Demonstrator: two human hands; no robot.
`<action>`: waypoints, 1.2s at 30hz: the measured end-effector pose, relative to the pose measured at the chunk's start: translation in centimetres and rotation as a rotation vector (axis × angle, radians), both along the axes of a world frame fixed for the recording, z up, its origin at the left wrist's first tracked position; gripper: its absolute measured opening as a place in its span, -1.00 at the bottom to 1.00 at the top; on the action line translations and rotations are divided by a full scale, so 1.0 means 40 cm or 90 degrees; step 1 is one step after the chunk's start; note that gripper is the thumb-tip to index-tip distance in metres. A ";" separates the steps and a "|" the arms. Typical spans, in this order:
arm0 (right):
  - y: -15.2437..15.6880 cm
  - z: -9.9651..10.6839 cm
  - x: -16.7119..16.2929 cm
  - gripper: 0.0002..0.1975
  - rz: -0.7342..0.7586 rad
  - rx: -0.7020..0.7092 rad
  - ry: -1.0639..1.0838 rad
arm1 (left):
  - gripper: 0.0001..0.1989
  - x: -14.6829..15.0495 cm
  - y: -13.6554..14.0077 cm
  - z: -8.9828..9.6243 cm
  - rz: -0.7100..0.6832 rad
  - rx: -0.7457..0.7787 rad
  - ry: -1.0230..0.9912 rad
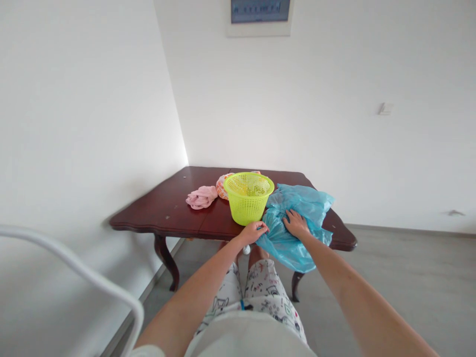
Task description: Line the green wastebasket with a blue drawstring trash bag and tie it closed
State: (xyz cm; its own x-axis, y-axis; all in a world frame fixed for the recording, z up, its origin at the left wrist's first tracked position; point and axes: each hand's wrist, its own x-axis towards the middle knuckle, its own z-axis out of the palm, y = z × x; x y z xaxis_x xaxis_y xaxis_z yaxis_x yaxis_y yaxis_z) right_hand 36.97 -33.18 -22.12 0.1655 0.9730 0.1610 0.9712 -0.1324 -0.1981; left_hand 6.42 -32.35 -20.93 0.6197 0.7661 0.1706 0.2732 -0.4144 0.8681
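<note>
A crumpled blue plastic bag (pixel 301 198) is spread over the right part of the table, and part of it hangs over the front edge. My left hand (pixel 253 231) pinches the bag's left edge between closed fingers, just in front of the basket. On top of the bag lies my right hand (pixel 296 224), its fingers spread and pressing on the plastic. A yellow-green perforated plastic basket (pixel 248 208) stands upright beside the bag, to its left. Whether anything is inside the bag cannot be made out.
The dark red wooden table (pixel 167 208) stands against white walls. A bunched pink cloth (pixel 202 197) lies left of the basket. Behind the basket, an orange-and-white patterned cloth (pixel 222 186) is partly hidden. A white cable or tube (pixel 74 260) curves through the left foreground.
</note>
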 end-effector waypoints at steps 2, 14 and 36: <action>-0.006 0.003 0.000 -0.27 0.001 0.000 -0.001 | -0.58 0.000 -0.003 0.005 0.000 0.005 0.000; -0.014 0.006 -0.003 -0.29 0.003 0.010 0.006 | -0.22 -0.010 -0.020 0.033 -0.012 0.041 -0.001; -0.006 -0.004 0.006 -0.30 -0.004 0.019 0.030 | -0.27 0.027 -0.049 0.011 0.171 0.090 0.157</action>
State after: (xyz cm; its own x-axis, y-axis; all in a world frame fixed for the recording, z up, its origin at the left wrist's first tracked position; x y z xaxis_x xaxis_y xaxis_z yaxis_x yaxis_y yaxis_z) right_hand 37.21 -33.41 -22.28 0.1801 0.9668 0.1814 0.9598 -0.1323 -0.2476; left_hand 7.48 -34.29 -20.48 0.4364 0.8858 0.1577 0.5811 -0.4113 0.7022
